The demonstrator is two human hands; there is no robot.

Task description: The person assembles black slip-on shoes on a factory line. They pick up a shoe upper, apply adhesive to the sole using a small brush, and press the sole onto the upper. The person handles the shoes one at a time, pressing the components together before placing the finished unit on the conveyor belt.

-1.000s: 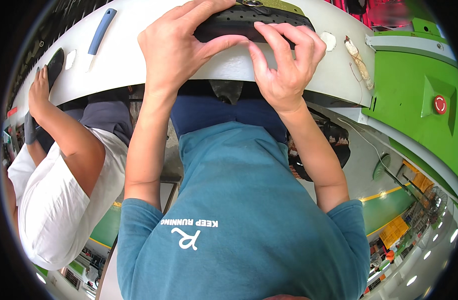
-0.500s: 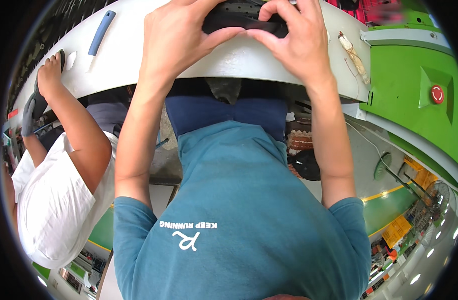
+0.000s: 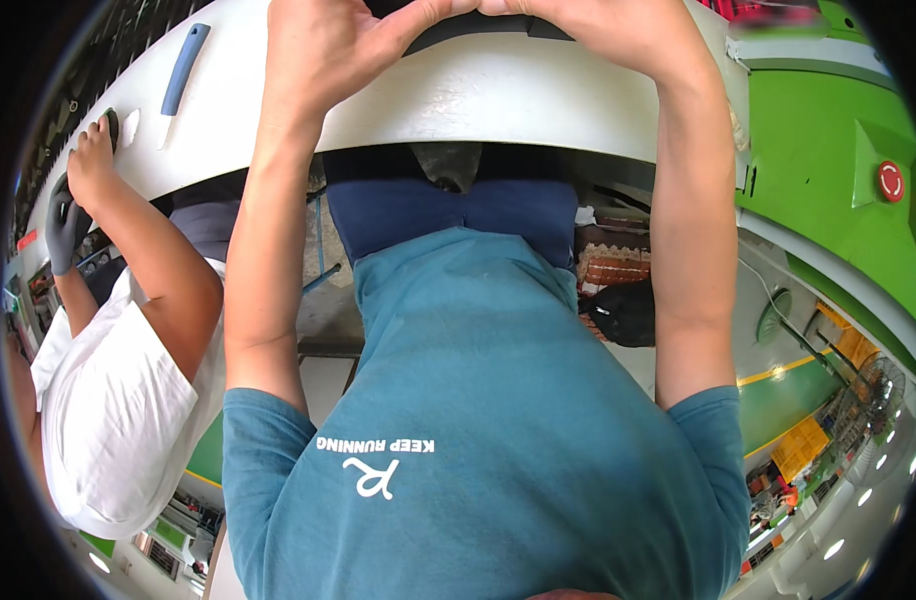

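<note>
A black part [image 3: 488, 34], perhaps moulded plastic, lies at the top edge of the view over the white table, mostly cut off. My left hand [image 3: 328, 45] grips its left side, its thumb reaching inward. From the other side my right hand [image 3: 618, 28] holds it, and the two thumb tips come together above the part's near edge. The other fingers of both hands are out of the picture or hidden. A blue-handled tool [image 3: 185, 70] with a pale, narrow tip rests on the table left of my left hand.
The white table [image 3: 478, 120] curves in front of me. A co-worker in a white shirt [image 3: 118, 420] works at my left, one hand in a grey glove [image 3: 66, 230]. At right stands a green machine [image 3: 808, 150] with a red button [image 3: 889, 181]. A fan [image 3: 878, 400] stands behind.
Both my hands and the black part have moved up toward the top edge, so less of them shows. My right forearm has shifted right, now covering most of the pale, slim item on the table.
</note>
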